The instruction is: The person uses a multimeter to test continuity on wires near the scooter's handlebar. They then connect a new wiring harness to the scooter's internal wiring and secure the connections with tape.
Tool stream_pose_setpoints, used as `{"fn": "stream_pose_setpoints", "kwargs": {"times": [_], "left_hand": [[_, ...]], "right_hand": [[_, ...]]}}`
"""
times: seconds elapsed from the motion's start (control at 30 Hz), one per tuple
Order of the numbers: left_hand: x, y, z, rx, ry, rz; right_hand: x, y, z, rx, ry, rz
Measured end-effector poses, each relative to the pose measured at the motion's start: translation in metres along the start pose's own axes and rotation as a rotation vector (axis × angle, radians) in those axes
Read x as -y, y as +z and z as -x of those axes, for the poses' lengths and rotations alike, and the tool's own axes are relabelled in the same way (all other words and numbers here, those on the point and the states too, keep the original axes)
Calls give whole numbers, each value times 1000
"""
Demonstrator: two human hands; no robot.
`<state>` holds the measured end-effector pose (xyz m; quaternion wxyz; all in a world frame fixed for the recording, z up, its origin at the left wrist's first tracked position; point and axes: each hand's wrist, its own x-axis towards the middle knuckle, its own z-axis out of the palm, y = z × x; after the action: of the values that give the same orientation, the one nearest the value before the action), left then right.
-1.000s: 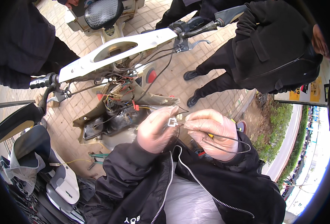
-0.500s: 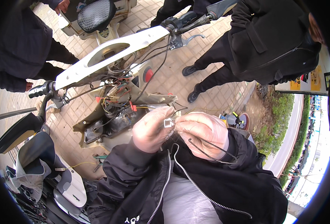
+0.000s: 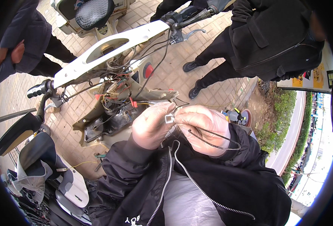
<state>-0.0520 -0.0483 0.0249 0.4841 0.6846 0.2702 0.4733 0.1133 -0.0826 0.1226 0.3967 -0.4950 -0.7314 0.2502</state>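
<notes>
Your left hand [image 3: 151,126] and right hand [image 3: 204,128] meet side by side in front of your chest, a small connector [image 3: 169,119] pinched between them. A wire [image 3: 211,140] loops across your right hand. Just beyond your hands sits the scooter's opened front [image 3: 113,113], its tangle of wires [image 3: 115,84] under the handlebar [image 3: 110,49], which runs from lower left to upper right. One person [image 3: 272,41] stands beyond it on your right, another person [image 3: 19,45] on your far left. A seat [image 3: 30,158] lies at your lower left.

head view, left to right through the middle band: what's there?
Black handlebar grip → exposed wiring bundle → left hand → small white connector → right hand → grass verge
</notes>
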Motion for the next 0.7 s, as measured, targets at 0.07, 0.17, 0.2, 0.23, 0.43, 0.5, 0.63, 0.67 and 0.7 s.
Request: {"fn": "stream_pose_setpoints", "kwargs": {"times": [0.07,0.17,0.2,0.23,0.43,0.5,0.63,0.67,0.7], "left_hand": [[0,0,-1,0,8,-11],[1,0,-2,-10,71,-77],[1,0,-3,-10,81,-87],[2,0,-4,-10,92,-96],[5,0,-4,3,172,-135],[6,1,-4,-3,185,-118],[5,2,-5,-9,204,-118],[4,2,-5,-4,176,-113],[3,2,-5,0,149,-108]], "right_hand": [[0,0,0,0,6,2],[1,0,0,3,17,-5],[0,-1,-1,6,22,-15],[0,-1,-1,9,28,-24],[-3,-4,-2,46,32,-49],[-4,-4,-3,53,21,-62],[-2,-4,-4,59,-29,12],[0,-5,-4,45,-1,-7],[2,-5,-3,32,27,-19]]}}
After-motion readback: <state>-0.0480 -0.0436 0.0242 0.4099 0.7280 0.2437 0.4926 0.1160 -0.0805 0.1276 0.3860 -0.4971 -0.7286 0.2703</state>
